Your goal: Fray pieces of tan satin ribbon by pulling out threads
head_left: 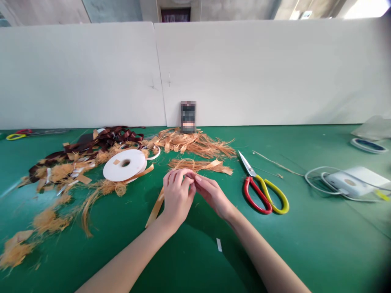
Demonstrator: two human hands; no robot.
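My left hand [179, 195] is closed, fingers bent over, with a tan ribbon [155, 208] coming out from beneath it and trailing down to the left. My right hand [214, 194] meets it at the fingertips in a pinch; whatever lies between those fingertips is hidden. Just beyond both hands lies a small bundle of frayed tan ribbon pieces [207, 165]. To the right, scissors [255, 183] with one red and one yellow handle rest on the green table, blades slightly apart. A white ribbon spool [113, 167] lies to the left of my hands.
A larger frayed tan pile [189, 142] sits in front of a small pixelated dark object [188, 116] at the white panel [259, 73]. Dark brown ribbon [122, 134] and tan scraps [61, 173] cover the left. A white adapter [357, 181] with cable lies right.
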